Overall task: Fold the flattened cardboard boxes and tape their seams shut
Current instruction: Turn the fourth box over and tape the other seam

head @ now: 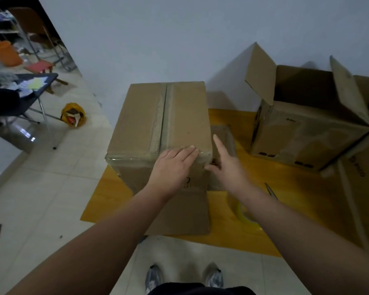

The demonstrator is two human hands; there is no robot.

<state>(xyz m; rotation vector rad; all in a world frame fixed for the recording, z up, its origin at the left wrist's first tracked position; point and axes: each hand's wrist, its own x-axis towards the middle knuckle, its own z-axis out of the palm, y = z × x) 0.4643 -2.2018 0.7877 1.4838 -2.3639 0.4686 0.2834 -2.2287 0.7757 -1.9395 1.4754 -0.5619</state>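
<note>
Far to the left of the left hand, a yellow bag (73, 114) lies on the floor (41, 199). It holds brown and white scraps that are too small to identify.

The closed box (141, 128) stands on a yellow mat (107, 199), directly under the left hand. Its top flaps meet at a centre seam covered by a tape strip (163, 116), so its contents are hidden.

The left hand (173, 165) lies flat with fingers straight, pressing the near top edge just right of the seam. The right hand (226, 165) is released and grasps nothing. Its fingers are extended and its thumb touches the box's near right corner.

Under the right forearm, a tape roll (245, 212) rests on the mat, partly hidden.

Well to the right of the right hand stands an open box (303, 133) with its flaps raised. Its interior is in shadow, and whether it holds anything cannot be told.
</note>
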